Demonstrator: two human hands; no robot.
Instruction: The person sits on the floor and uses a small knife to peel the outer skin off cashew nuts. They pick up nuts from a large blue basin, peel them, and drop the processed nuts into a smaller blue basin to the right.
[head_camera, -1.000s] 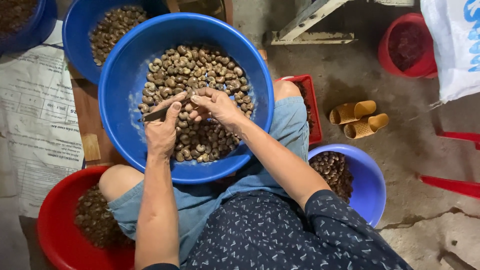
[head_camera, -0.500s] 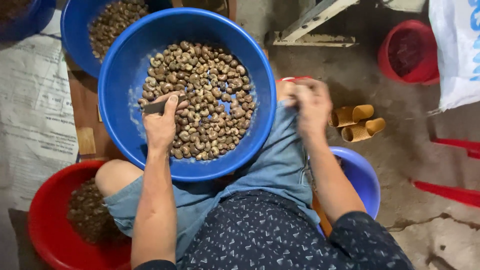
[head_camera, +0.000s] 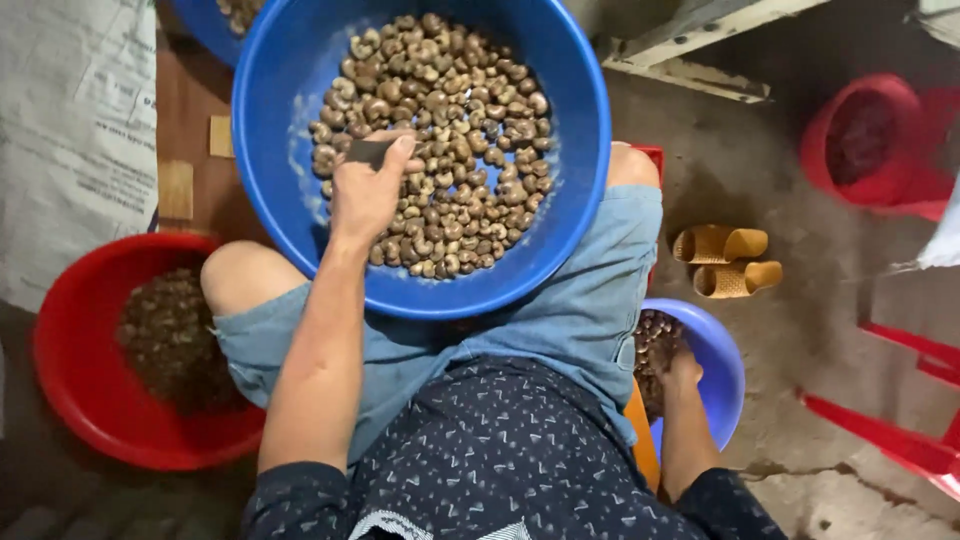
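A big blue basin (head_camera: 300, 60) rests on my lap, filled with several brown cashew nuts (head_camera: 450, 130). My left hand (head_camera: 368, 190) lies over the nuts inside it, closed on a small dark knife (head_camera: 368, 153). My right hand (head_camera: 684, 372) is down at my right side, reaching into a smaller purple-blue bowl (head_camera: 725, 350) of dark nuts on the floor; its fingers are hidden among them, so I cannot tell whether they grip anything.
A red basin (head_camera: 70, 390) with dark shells sits on the floor at my left. A pair of tan sandals (head_camera: 725, 260) lies to the right. A red bucket (head_camera: 860, 140) stands far right, a second blue basin (head_camera: 210, 20) at top left, and a printed sack (head_camera: 70, 130) at left.
My right hand left the nuts in the lap basin, swung out past my right knee and dropped into the purple-blue bowl on the floor. My left hand stayed in the basin with the knife.
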